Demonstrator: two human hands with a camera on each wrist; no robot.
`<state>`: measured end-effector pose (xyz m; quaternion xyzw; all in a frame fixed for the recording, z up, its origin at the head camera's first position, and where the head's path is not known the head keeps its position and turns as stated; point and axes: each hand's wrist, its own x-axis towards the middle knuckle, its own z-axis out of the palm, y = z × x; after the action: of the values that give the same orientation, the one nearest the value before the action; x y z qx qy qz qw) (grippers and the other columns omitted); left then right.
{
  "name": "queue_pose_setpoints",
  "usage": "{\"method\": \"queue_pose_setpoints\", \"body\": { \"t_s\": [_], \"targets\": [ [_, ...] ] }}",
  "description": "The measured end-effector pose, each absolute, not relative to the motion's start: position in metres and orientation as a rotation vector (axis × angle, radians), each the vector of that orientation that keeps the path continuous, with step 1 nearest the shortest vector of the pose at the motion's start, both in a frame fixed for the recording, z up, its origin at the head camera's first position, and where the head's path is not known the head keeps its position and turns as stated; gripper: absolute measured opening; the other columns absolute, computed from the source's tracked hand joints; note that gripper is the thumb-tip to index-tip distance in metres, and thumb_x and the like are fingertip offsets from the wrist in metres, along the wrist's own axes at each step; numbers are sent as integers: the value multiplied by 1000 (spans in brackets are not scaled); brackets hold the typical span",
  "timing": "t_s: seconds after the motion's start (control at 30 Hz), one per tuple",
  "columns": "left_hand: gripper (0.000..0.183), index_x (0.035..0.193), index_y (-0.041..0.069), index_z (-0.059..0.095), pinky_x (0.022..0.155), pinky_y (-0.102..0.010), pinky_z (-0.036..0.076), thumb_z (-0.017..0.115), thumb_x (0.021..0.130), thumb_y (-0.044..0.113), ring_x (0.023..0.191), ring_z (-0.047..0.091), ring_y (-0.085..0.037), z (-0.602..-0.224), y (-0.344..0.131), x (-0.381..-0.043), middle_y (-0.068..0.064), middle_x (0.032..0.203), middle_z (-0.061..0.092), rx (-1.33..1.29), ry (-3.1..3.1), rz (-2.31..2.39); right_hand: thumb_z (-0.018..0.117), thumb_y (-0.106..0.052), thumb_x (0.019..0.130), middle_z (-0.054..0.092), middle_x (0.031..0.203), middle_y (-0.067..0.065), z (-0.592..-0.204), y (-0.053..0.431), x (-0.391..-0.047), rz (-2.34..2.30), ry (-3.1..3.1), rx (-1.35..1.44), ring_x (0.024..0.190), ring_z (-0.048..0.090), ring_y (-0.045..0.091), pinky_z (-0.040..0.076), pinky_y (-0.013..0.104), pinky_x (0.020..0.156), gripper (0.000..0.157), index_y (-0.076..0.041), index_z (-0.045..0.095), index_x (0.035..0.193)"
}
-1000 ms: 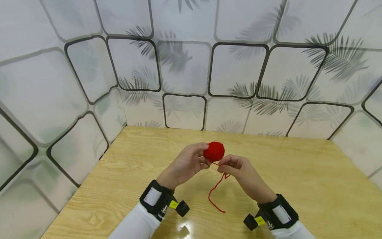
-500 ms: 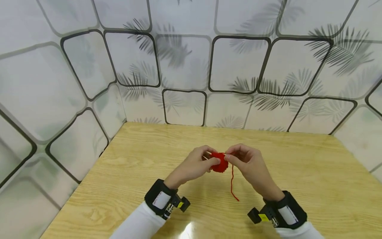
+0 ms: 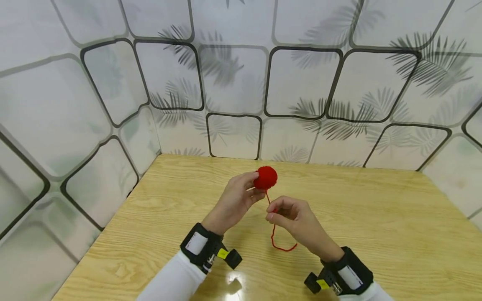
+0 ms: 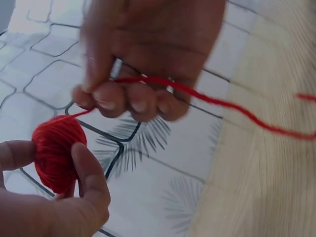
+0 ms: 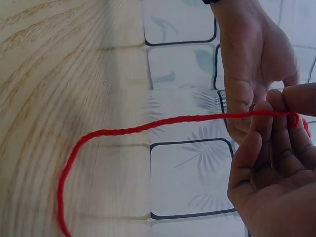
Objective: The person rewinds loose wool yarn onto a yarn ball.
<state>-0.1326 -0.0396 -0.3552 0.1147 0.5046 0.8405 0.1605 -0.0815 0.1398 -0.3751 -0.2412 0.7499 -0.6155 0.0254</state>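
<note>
A small red ball of yarn (image 3: pixel 266 177) is held up over the table by my left hand (image 3: pixel 234 201). In the left wrist view, thumb and fingers grip the yarn ball (image 4: pixel 55 154) from both sides. My right hand (image 3: pixel 297 221), lower and to the right, pinches the strand that runs from the ball. Past those fingers the loose yarn tail (image 3: pixel 274 242) hangs down and curves right. The right wrist view has the same red strand (image 5: pixel 163 122) crossing the fingers and bending downward at the left. There the ball is mostly hidden behind the hands.
A light wooden table (image 3: pixel 180 179) lies below both hands. Behind it and at the left stand pale walls (image 3: pixel 233 83) patterned with dark outlines and palm leaves. Each wrist wears a black strap (image 3: pixel 201 248) with a small camera.
The ball first came down toward the right hand as both hands met at it. Now the left hand has lifted it up and left, the right hand has drawn down, and yarn spans between them.
</note>
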Motion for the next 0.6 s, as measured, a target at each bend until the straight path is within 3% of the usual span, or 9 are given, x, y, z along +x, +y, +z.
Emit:
{"method": "queue_pose_setpoints", "body": {
  "t_s": [0.17,0.3,0.6],
  "targets": [
    [48,125,1,45,77,-26,42,54,89,31,79,49,-17,-354,-45,-131,-11,108,53,400,1208,2311,61,-20,87,57,91,17,-380,150,-91,-2035,2168,-604,85,55,30,45,44,82,24,0,55,100],
    [41,119,2,50,75,-27,42,51,91,31,77,51,-16,-353,-46,-129,-8,105,55,555,1218,2142,61,-22,87,57,93,18,-383,159,-98,-2112,2172,-465,85,54,28,45,43,82,29,1,54,103],
    [32,109,4,57,69,-32,49,56,90,29,75,58,-23,-350,-35,-117,-10,99,61,641,1870,1700,63,-26,86,59,94,15,-373,171,-100,-2168,2321,-375,83,56,27,48,35,78,34,2,56,105]
  ]
}}
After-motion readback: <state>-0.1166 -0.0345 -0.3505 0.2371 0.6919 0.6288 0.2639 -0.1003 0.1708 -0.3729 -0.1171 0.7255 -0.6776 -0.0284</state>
